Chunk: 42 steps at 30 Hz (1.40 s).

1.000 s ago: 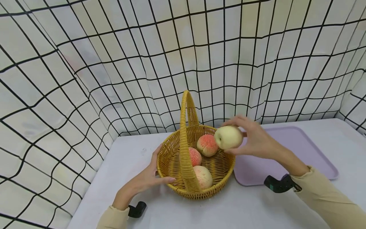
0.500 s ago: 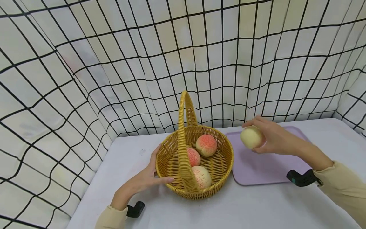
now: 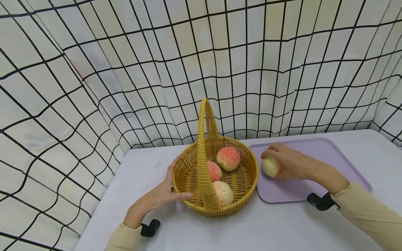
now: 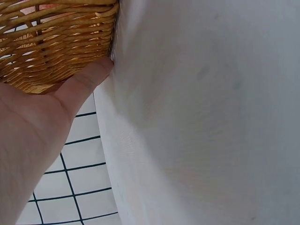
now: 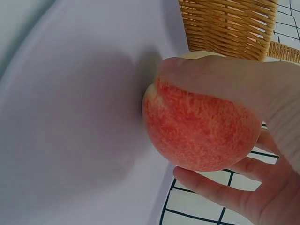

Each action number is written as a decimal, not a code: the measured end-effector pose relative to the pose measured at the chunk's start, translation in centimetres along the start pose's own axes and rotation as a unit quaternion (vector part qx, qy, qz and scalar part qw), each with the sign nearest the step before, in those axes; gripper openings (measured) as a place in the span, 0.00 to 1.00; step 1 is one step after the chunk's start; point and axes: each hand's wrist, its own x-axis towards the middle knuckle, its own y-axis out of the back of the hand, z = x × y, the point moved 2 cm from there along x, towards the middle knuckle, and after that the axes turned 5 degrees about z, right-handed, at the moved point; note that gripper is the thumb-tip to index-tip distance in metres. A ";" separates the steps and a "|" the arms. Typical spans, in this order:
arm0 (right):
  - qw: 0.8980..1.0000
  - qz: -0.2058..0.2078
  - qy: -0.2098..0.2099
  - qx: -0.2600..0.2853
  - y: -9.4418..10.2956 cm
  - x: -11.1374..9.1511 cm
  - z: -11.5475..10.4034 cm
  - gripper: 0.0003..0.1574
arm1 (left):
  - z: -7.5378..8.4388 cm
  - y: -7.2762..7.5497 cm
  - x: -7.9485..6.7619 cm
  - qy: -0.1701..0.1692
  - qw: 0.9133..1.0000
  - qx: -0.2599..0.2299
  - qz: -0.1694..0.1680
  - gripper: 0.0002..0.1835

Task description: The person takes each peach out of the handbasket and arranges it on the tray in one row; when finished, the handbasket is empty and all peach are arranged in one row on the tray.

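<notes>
At its left side the yellow wicker basket [image 3: 205,188] has my left hand [image 3: 160,191] against it. The left thumb lies at the rim, and a straight finger touches the outer wall near the table in the left wrist view. Inside the basket are a red peach [image 3: 228,158], a second peach [image 3: 214,171] partly behind the handle, and a pale, red-speckled peach [image 3: 223,193]. My right hand [image 3: 293,164] grips another peach [image 5: 201,126], pale on one side and red on the other, low over the lilac tray [image 3: 333,164]. In the right wrist view it looks to be at the tray's surface.
A white-covered table [image 3: 132,181] carries the basket and the tray side by side. Black netting [image 3: 232,80] over white sheeting rises along the back and sides. The basket's tall handle [image 3: 202,139] arches over its left half.
My right hand has carried the held peach from over the basket's right rim, rightward and then down to the tray. The left hand and the basket stay in place.
</notes>
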 end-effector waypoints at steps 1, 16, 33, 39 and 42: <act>1.000 0.000 -0.001 0.009 -0.1 -0.1 0.0 0.39 | 0.0 0.0 0.0 0.001 1.000 -0.001 0.000 0.70; 0.996 -0.028 -0.021 0.081 -1.0 -0.2 0.0 0.39 | -0.1 0.0 -0.1 0.006 1.000 -0.006 -0.001 0.70; 0.995 0.037 -0.063 0.067 -2.2 1.4 1.2 0.43 | 0.0 -0.1 -0.3 0.007 1.000 -0.012 -0.001 0.70; 0.993 0.046 -0.073 0.075 -2.2 1.2 1.1 0.43 | 0.1 0.0 -0.1 0.005 1.000 -0.006 -0.001 0.70; 0.993 0.054 -0.078 0.070 -2.4 1.3 1.0 0.42 | 0.1 0.0 -0.1 0.007 1.000 -0.005 -0.002 0.70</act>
